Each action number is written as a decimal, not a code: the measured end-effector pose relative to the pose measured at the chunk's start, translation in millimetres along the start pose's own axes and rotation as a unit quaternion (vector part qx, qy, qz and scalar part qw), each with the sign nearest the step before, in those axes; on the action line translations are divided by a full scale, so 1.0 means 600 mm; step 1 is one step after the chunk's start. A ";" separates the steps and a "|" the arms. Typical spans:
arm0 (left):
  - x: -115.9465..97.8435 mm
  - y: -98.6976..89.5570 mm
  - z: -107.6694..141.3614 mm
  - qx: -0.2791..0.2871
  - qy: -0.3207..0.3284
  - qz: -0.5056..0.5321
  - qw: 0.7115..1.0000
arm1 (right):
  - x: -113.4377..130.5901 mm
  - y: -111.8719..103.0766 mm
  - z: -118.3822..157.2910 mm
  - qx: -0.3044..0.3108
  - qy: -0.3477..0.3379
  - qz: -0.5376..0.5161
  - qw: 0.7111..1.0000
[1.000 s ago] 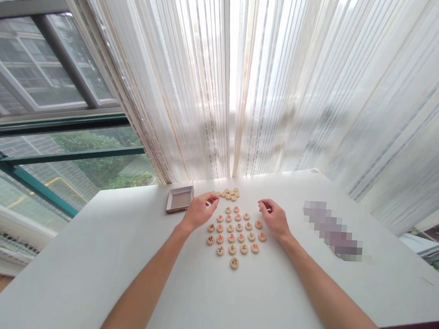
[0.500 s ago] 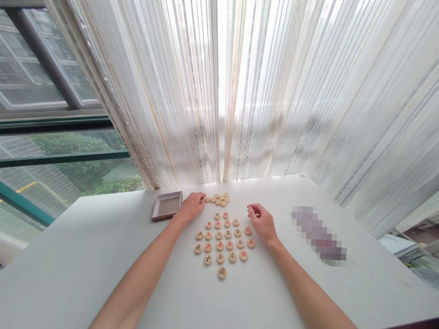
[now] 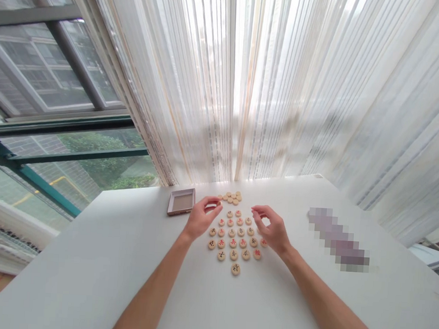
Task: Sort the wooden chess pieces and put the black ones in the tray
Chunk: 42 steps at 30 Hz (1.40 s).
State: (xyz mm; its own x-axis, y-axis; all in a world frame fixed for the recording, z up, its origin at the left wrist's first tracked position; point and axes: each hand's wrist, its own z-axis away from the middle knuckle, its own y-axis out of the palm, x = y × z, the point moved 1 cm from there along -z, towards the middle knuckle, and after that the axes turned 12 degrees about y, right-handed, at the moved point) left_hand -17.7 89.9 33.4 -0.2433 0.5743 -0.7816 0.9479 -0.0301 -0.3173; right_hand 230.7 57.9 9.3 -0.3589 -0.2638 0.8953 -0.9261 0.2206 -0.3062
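Fingers of left hand [image 3: 197, 220] pinch one pale disc [image 3: 221, 204]. Looks light, stiff, fairly smooth, hard to break; best gripped by rim. Right hand [image 3: 274, 231]: fingers curled toward thumb, can't tell if tips meet or hold anything. Blank discs [image 3: 230, 200] just beyond left fingertips; lettered discs [image 3: 233, 243] between hands and nearer the wearer. Tray [image 3: 183, 202] left of left fingers, on white surface [image 3: 141, 279].

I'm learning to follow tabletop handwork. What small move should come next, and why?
Probably have the left hand set down the single disc it seems to pinch, character up, beside the marked discs. Those lie spaced out with their characters showing, while the blank-faced discs sit bunched farther back.
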 end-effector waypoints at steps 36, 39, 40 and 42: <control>-0.023 0.000 0.082 -0.124 -0.143 0.271 0.944 | 0.041 0.040 0.065 0.085 -0.167 0.037 0.982; -0.017 -0.009 0.080 -0.149 -0.143 0.291 0.934 | 0.044 0.035 0.062 0.076 -0.159 0.032 0.984; -0.016 -0.010 0.080 -0.149 -0.145 0.295 0.933 | 0.045 0.034 0.061 0.073 -0.156 0.032 0.985; -0.016 -0.006 0.081 -0.139 -0.149 0.289 0.935 | 0.046 0.034 0.061 0.069 -0.151 0.032 0.986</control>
State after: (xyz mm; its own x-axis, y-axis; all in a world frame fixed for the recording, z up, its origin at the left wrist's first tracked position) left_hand -29.0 44.9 15.9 0.3186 0.2732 -0.9076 0.9458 -0.0276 0.3237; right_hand 197.9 20.9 16.0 -0.4159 -0.5252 0.7425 -0.9001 0.1211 -0.4185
